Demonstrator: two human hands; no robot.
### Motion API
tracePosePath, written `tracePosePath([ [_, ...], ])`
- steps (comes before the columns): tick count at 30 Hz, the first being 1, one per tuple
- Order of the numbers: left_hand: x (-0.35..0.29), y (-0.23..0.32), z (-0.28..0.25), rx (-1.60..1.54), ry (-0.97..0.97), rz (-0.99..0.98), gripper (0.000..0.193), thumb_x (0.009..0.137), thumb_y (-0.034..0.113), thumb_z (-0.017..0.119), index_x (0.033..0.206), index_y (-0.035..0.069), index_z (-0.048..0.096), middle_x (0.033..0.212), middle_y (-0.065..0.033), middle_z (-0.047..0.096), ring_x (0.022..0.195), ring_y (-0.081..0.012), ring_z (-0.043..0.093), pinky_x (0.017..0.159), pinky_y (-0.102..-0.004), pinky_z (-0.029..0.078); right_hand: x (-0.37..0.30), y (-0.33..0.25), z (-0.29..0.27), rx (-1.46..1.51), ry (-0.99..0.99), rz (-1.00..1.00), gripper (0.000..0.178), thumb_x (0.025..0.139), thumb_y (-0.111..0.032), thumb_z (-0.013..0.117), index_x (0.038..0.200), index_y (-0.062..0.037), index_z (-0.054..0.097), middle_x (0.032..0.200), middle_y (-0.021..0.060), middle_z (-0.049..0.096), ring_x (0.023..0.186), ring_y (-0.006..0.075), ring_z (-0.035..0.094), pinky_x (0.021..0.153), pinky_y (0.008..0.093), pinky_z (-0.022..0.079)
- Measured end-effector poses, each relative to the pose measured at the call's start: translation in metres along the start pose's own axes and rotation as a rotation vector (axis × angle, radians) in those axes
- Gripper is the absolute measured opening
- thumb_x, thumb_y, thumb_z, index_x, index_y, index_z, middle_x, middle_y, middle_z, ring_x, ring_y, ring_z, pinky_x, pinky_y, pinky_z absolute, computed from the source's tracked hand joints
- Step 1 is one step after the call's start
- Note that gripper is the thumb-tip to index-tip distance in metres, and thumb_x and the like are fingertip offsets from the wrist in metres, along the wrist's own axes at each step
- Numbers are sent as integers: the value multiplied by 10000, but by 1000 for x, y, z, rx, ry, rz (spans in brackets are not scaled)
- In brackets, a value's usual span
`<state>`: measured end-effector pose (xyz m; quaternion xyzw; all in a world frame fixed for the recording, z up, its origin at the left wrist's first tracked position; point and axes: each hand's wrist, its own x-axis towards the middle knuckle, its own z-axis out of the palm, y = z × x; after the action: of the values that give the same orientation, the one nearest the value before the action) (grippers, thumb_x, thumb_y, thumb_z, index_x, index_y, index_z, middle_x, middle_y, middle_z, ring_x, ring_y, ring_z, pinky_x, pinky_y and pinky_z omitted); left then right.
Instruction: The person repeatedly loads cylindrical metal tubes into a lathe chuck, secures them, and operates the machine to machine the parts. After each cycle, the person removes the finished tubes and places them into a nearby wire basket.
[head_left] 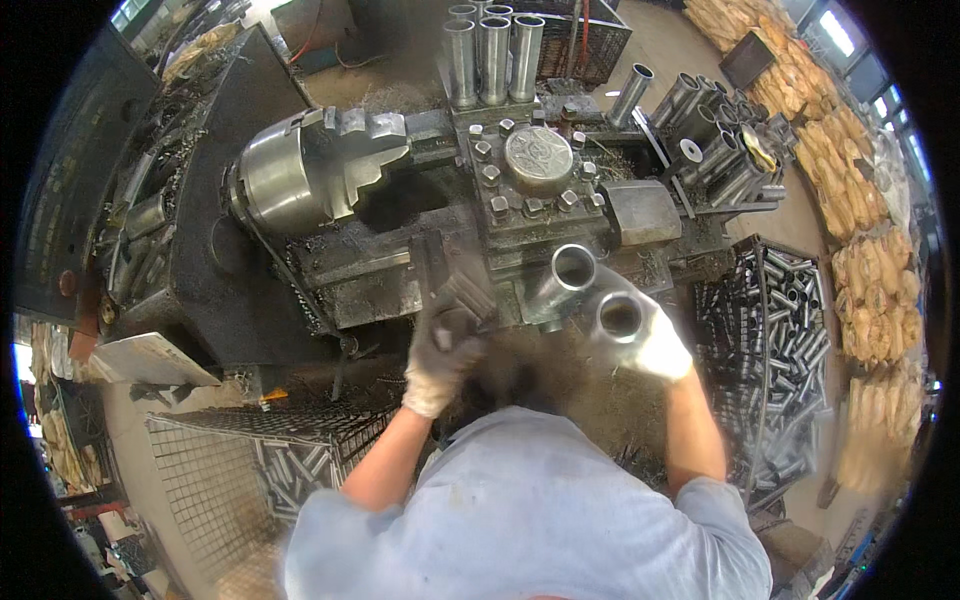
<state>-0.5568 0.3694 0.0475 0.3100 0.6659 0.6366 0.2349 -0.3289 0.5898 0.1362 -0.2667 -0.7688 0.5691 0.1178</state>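
My right hand [657,340], in a pale glove, is closed around a short steel tube [620,316] whose open end faces up. Just left of it, a second steel tube [566,275] stands tilted at the front of the lathe carriage. My left hand [443,352] wears a glove with a white cuff and dirty grey fingers. It is at the carriage's front left, beside a dark metal bar [428,262]. Motion blur and grime hide whether its fingers hold anything. Behind both hands sits the square tool post [538,158] with a round cap and several bolts.
The lathe chuck [290,170] with stepped jaws is at the left. Several upright tubes [493,60] stand behind the tool post, and more tubes [715,140] at the back right. Wire baskets hold metal pieces at right [765,370] and lower left [215,490]. Filled sacks [865,285] line the far right.
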Motion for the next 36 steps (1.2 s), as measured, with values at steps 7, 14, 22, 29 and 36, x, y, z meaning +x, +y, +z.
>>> tracePosePath([
  [7,23,2,42,207,27,491,606,784,337,966,1246,64,685,1127,-104,773,979,-251,758,878,-365,614,53,14,36,-179,278,-223,479,744,-162,901,1164,-21,720,1036,130,788,929,210,761,872,360,610],
  [14,-23,-3,-64,-497,219,-273,710,981,633,707,1422,85,605,1185,-97,723,1080,-261,715,1008,-442,593,39,16,49,-860,-69,227,514,853,-317,810,1295,-95,667,1097,187,781,929,375,781,842,459,635],
  [22,-2,-51,-101,-1041,238,-510,887,1002,842,369,1220,42,685,1089,-173,763,938,-354,766,807,-520,651,105,35,205,-1089,54,-225,353,897,-279,723,1118,-14,649,869,165,692,664,373,713,578,507,574],
  [29,28,-20,-87,-1150,295,-387,697,1073,704,425,1386,113,624,1241,-153,726,1120,-345,713,1008,-511,580,134,-25,160,32,-207,86,565,846,-432,817,1196,2,733,1072,223,781,1008,281,757,864,412,588],
  [36,50,8,-69,-1114,-80,-262,787,1081,672,462,1604,84,451,1621,-119,514,1505,-320,472,1253,-477,395,118,-124,159,-38,-288,159,792,730,-411,901,1363,-19,632,1161,226,754,1033,318,748,929,424,584],
])
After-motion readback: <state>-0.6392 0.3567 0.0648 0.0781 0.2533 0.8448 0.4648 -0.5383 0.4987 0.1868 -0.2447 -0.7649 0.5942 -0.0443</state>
